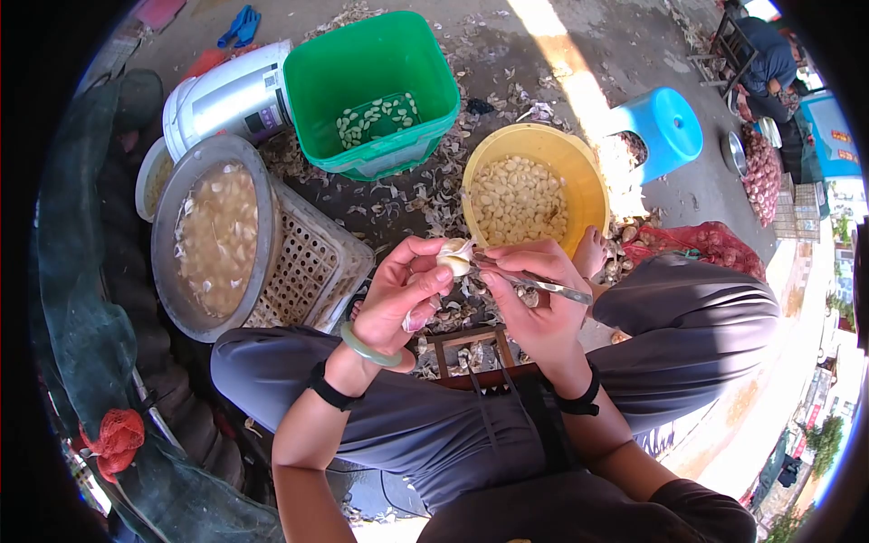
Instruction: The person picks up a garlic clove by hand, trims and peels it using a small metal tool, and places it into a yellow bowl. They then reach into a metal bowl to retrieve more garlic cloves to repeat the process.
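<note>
My left hand (pixel 405 288), with a pale green bangle at the wrist, pinches a partly peeled garlic clove (pixel 455 257) between thumb and fingertips. More garlic with pinkish skin (pixel 422 314) shows lower in the same palm. My right hand (pixel 545 294) is closed round a small metal knife (pixel 563 290), whose handle end sticks out toward my right knee. The knife's front end meets the clove, though its tip is hidden by fingers and garlic. Just beyond my hands stands a yellow basin (pixel 587 172) of peeled cloves in water.
A green tub (pixel 303 86) holds some cloves. At left, a grey basin (pixel 165 244) of cloves in cloudy water rests by a plastic crate (pixel 317 258). A white bucket (pixel 217 95), blue stool (pixel 674 131) and red net bag (pixel 715 244) surround me. Another person (pixel 768 59) sits far right.
</note>
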{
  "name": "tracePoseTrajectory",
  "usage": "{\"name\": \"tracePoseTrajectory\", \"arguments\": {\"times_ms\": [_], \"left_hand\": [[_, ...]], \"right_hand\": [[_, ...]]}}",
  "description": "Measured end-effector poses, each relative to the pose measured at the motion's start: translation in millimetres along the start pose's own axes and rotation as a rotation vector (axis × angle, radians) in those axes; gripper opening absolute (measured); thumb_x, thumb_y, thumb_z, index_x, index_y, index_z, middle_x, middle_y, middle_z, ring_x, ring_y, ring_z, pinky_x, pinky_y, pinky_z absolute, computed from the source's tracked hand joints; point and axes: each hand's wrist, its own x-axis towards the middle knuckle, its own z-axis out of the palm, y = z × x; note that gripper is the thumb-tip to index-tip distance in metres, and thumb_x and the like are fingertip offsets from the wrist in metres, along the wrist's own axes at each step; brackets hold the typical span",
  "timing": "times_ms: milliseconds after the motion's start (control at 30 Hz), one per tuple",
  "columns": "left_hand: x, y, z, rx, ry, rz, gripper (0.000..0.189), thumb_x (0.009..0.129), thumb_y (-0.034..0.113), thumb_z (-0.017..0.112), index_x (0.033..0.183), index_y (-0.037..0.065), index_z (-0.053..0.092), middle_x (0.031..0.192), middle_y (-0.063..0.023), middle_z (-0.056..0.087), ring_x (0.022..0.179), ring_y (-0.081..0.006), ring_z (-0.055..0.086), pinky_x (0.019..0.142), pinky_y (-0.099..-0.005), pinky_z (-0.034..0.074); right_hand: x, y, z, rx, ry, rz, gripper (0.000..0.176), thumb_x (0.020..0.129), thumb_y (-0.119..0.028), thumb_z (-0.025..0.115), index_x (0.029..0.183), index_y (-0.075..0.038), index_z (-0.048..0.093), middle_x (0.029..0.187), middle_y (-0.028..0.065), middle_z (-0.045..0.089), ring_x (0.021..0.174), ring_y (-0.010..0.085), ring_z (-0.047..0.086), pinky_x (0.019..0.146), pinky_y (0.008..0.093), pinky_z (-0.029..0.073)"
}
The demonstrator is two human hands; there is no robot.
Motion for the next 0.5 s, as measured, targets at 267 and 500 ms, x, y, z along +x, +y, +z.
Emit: {"name": "tracePoseTrajectory", "arguments": {"times_ms": [267,500], "left_hand": [[-0.8,-0.6,-2.3,-0.003,-0.02,0.003,0.027,0.088,0.004,0.063,0.114,0.011,0.055,0.096,-0.0058,0.062,0.067,-0.0002,0.05,0.038,-0.0121,0.03],[0.1,0.3,-0.3,-0.001,-0.03,0.014,0.028,0.088,0.005,0.063,0.114,0.011,0.055,0.096,-0.0061,0.062,0.067,-0.0008,0.05,0.038,-0.0124,0.029]], "right_hand": [[2.4,-2.4,2.6,0.006,0.023,-0.031,0.026,0.075,0.008,0.071,0.095,0.001,0.057,0.092,0.0134,0.063,0.081,0.0193,0.066,0.066,0.0261,0.055],[2.5,-0.7,0.7,-0.042,0.02,-0.062,0.026,0.074,0.008,0.072,0.094,0.001,0.058,0.089,0.0134,0.064,0.079,0.0207,0.066,0.065,0.0268,0.054]]}}
